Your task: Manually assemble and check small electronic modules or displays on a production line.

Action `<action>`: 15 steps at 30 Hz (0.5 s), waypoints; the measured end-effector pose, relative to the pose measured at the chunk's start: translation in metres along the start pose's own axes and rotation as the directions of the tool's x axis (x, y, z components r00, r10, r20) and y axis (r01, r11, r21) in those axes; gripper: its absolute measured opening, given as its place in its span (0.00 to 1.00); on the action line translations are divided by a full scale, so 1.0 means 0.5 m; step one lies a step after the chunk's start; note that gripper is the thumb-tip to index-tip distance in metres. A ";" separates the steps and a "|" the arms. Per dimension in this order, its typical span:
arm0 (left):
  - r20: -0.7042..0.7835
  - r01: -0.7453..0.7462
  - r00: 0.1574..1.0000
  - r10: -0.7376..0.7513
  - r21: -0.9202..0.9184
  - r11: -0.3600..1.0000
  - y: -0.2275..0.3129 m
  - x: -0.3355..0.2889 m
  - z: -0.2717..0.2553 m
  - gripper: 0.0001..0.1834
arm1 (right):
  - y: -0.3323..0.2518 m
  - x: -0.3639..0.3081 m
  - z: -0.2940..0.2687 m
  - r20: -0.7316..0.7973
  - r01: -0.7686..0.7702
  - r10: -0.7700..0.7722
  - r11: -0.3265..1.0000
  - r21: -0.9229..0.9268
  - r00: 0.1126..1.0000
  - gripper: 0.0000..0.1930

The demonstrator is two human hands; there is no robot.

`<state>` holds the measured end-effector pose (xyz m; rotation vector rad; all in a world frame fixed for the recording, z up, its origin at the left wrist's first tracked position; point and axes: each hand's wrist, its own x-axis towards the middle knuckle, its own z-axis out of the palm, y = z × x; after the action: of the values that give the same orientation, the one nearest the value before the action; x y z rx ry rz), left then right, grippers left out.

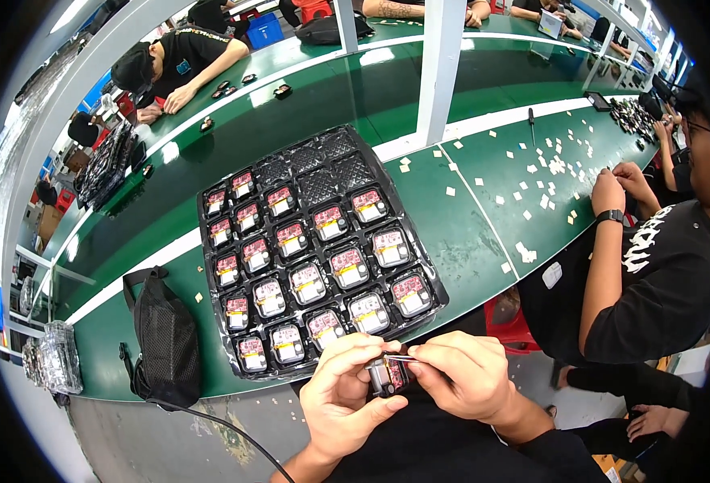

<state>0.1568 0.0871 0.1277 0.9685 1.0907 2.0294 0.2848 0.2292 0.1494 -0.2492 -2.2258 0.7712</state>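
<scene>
In the foreground, a small square electronic unit (380, 378) is held up above the near edge of the table, between the curled fingers and thumb of the left hand (343, 396). By the right hand (466, 375), a slim metal tool (399, 357) is pinched narrowly between thumb and fingertips and laid across the unit's top edge; whether it is touching cannot be told.

Just beyond, a black plastic tray (319, 187) is set on the green table (455, 233). Many of its pockets are filled with similar units, by which red circuit boards and pale blocks are shown; textured pocket floors are exposed toward the far end. To its left, a black mesh bag (167, 338) is laid.

At the right, a co-worker in a black shirt (657, 282) is seated, both hands raised over the tabletop. Pale square pieces (558, 167) are scattered nearby, and a screwdriver (531, 119) is placed beyond them. Farther off, the view is crossed by a white post (442, 72). On the far side, another co-worker (190, 63) is seen bent over a bench, with a blue bin (265, 30) behind.
</scene>
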 end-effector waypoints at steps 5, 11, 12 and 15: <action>-0.010 0.009 1.000 -0.009 0.000 1.000 0.001 -0.004 -0.001 0.33 | 0.005 -0.001 0.005 -0.004 0.031 -0.031 0.999 0.013 1.000 0.11; -0.059 0.020 0.998 -0.024 -0.070 0.997 0.000 -0.009 0.014 0.33 | 0.004 -0.016 0.013 -0.058 0.062 -0.062 0.998 -0.006 0.996 0.13; -0.067 0.026 0.997 -0.031 -0.087 0.996 0.000 -0.010 0.015 0.33 | 0.003 -0.016 0.015 -0.066 0.059 -0.060 0.998 -0.006 0.996 0.13; -0.082 0.033 0.996 -0.041 -0.086 0.996 0.000 -0.009 0.014 0.33 | 0.013 -0.019 0.026 -0.083 0.023 -0.017 0.997 0.077 0.996 0.13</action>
<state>0.1650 0.0864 0.1293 0.8214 1.0490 2.0845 0.2817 0.2248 0.1332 -0.2165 -2.1127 0.8204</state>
